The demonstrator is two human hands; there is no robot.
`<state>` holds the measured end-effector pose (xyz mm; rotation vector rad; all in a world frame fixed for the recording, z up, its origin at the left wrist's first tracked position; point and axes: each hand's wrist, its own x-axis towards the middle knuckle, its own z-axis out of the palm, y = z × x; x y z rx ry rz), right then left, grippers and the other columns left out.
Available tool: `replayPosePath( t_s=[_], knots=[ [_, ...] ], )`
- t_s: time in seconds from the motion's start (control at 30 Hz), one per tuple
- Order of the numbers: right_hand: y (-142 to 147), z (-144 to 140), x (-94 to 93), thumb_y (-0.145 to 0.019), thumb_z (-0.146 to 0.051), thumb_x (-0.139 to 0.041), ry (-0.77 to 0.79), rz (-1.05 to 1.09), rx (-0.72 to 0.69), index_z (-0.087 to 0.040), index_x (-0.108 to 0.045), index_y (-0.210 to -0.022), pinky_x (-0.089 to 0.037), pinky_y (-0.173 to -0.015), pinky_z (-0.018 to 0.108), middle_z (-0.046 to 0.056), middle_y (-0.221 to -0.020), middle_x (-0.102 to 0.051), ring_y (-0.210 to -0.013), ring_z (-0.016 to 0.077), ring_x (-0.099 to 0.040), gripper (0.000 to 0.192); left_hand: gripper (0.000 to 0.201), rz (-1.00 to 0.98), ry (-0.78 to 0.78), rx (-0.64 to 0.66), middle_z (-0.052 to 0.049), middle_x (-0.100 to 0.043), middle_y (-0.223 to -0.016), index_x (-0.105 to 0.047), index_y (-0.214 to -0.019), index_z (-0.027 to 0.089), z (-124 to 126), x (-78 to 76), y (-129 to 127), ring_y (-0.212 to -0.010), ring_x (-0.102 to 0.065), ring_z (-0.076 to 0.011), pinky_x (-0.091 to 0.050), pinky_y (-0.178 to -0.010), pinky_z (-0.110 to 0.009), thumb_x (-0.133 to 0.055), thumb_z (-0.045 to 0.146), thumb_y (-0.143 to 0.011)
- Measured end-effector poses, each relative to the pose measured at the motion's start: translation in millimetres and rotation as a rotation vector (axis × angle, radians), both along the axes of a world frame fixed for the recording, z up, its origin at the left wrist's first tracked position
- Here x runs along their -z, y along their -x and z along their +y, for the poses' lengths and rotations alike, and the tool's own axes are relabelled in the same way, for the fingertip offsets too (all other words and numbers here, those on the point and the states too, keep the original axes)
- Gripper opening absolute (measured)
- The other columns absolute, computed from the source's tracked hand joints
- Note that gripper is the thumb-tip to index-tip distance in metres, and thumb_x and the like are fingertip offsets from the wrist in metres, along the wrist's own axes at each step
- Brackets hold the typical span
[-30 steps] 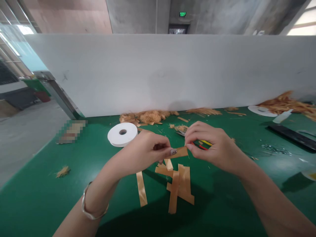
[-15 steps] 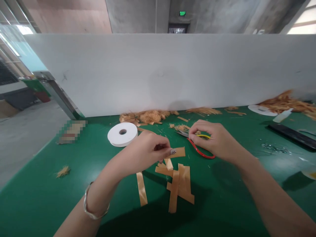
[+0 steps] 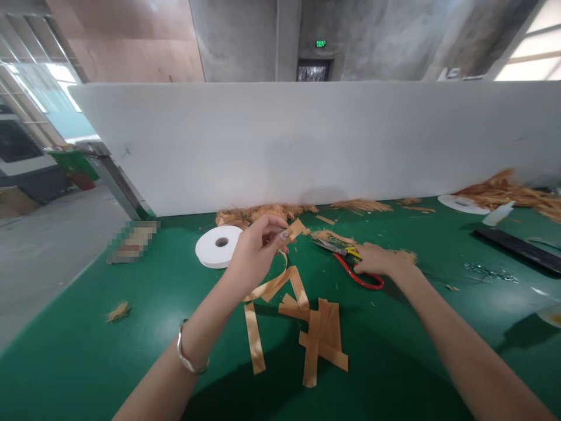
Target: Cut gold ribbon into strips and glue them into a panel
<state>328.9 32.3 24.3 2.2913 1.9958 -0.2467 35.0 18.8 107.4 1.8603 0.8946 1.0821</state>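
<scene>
A gold ribbon (image 3: 297, 229) is pinched between the thumb and fingers of my left hand (image 3: 259, 248); its short end sticks out to the right, and its length loops down to the table. Low over the table, my right hand (image 3: 374, 259) has its fingers curled at the handles of a pair of scissors (image 3: 360, 277). One handle is red and the other yellow, and the metal blades point to the left. Several cut ribbon pieces (image 3: 312, 351) lie crossed in a pile below the hands. A separate ribbon strip (image 3: 255, 339) lies left of the pile.
Behind my left hand lies a white roll (image 3: 209, 248). Brown fibre scraps (image 3: 280, 211) line the foot of a white partition (image 3: 280, 140). To the right are a black tray-like object (image 3: 517, 250), a small bottle (image 3: 498, 215) and another white disc (image 3: 458, 203).
My left hand has lifted away from me and a little left with the ribbon. My right hand has dropped from a raised pinch onto the scissors' handles. The view has tilted up slightly.
</scene>
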Motion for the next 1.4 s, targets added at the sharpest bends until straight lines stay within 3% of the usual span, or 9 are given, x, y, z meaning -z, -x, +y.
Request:
replayPosePath(
  t_s=[0.13,0.2,0.3,0.43,0.7,0.93,1.1,1.4],
  knots=[
    [13,-6,-21.6,-0.079,-0.032,-0.050,-0.099,0.055,-0.060,-0.017,-0.061,-0.111,-0.045,-0.080,0.036,0.015,-0.115,-0.059,-0.106,0.0291,-0.054,0.037,0.005,-0.022,0.008,-0.022,0.000,-0.061,-0.074,-0.047,-0.083,0.019,0,3.2,-1,-0.065,-0.062,-0.0124,-0.048,-0.060,-0.025,-0.052,0.019,-0.083],
    [26,-15,-40.6,-0.087,-0.038,-0.040,-0.283,0.210,-0.146,-0.020,-0.063,-0.106,-0.043,-0.085,0.034,0.010,-0.116,-0.060,-0.107,0.0250,-0.054,0.035,0.003,0.057,-0.033,-0.011,0.001,-0.060,-0.071,-0.050,-0.082,0.019,-3,2.2,-2,-0.065,-0.063,-0.0123,-0.048,-0.060,-0.024,-0.050,0.016,-0.083],
    [53,-36,-67.2,-0.088,-0.048,-0.040,-0.532,0.497,-0.282,-0.023,-0.067,-0.091,-0.043,-0.085,0.038,0.007,-0.105,-0.064,-0.101,0.0250,-0.056,0.036,0.014,0.219,-0.095,0.061,0.000,-0.062,-0.071,-0.057,-0.085,0.018,-10,-1.7,-3,-0.067,-0.063,-0.0120,-0.048,-0.063,-0.025,-0.045,0.012,-0.084],
    [80,-61,-84.7,-0.088,-0.045,-0.046,-0.552,0.612,-0.456,-0.024,-0.066,-0.092,-0.042,-0.086,0.040,0.007,-0.100,-0.065,-0.101,0.0245,-0.055,0.030,0.024,0.337,-0.174,0.164,-0.002,-0.065,-0.078,-0.063,-0.088,0.017,-18,-7.1,-8,-0.068,-0.061,-0.0116,-0.048,-0.063,-0.025,-0.041,0.008,-0.084],
    [78,-64,-86.4,-0.085,-0.028,-0.051,-0.596,0.592,-0.496,-0.022,-0.063,-0.074,-0.044,-0.077,0.036,0.005,-0.083,-0.066,-0.085,0.0210,-0.057,0.017,0.031,0.304,-0.207,0.235,-0.004,-0.067,-0.094,-0.066,-0.097,0.020,-24,-8.3,-7,-0.069,-0.060,-0.0106,-0.049,-0.062,-0.024,-0.041,0.006,-0.086],
    [76,-65,-87.5,-0.086,-0.031,-0.049,-0.567,0.618,-0.453,-0.022,-0.063,-0.075,-0.043,-0.077,0.035,0.005,-0.084,-0.065,-0.085,0.0203,-0.056,0.020,0.029,0.329,-0.205,0.236,-0.004,-0.068,-0.094,-0.067,-0.097,0.019,-25,-11.7,-7,-0.072,-0.061,-0.0115,-0.049,-0.061,-0.023,-0.043,0.006,-0.086],
    [77,-67,-88.9,-0.087,-0.036,-0.048,-0.491,0.666,-0.443,-0.023,-0.064,-0.086,-0.043,-0.081,0.037,0.006,-0.096,-0.064,-0.093,0.0215,-0.056,0.020,0.027,0.340,-0.210,0.216,-0.004,-0.068,-0.092,-0.067,-0.096,0.019,-26,-15.3,-7,-0.071,-0.061,-0.0126,-0.048,-0.061,-0.024,-0.044,0.009,-0.086],
    [78,-67,-89.0,-0.085,-0.030,-0.050,-0.495,0.685,-0.450,-0.022,-0.062,-0.074,-0.044,-0.073,0.034,0.005,-0.087,-0.064,-0.083,0.0203,-0.057,0.019,0.020,0.283,-0.077,0.228,-0.003,-0.066,-0.088,-0.065,-0.095,0.020,-30,-16.6,-7,-0.071,-0.060,-0.0118,-0.051,-0.063,-0.024,-0.050,0.012,-0.083]
  ],
)
